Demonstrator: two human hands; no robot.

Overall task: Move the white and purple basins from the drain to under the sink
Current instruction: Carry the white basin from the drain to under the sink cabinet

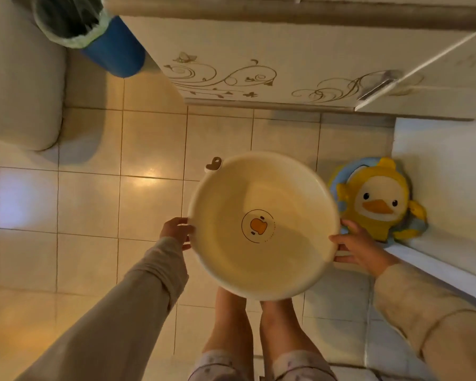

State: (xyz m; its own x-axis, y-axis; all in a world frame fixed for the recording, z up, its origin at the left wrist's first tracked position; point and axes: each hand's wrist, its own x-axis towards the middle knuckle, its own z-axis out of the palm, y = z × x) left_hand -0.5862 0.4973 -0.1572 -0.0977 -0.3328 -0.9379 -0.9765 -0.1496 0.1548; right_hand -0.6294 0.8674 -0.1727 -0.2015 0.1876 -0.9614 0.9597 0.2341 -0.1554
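The left hand (176,229) grips the left rim of the white basin (264,243), fingers curled under the edge, and the right hand (360,247) clamps the opposite rim, thumb on top and fingers beneath. The two hands are well apart, on opposite sides of the basin, which hangs in the air above the tiled floor (94,204) and over the person's bare legs (256,323). It faces up, empty, with a small duck mark (257,226) printed on its bottom and a hanging tab (213,164) jutting from the far-left rim. Just right of the basin a yellow duck seat (379,200) leans against a white ledge (445,171). Ahead stands a white cabinet (259,50) with swirl patterns, one door (434,86) ajar at the right. A blue bin (113,48) with a green liner stands at the far left of the cabinet. No purple basin is in view.
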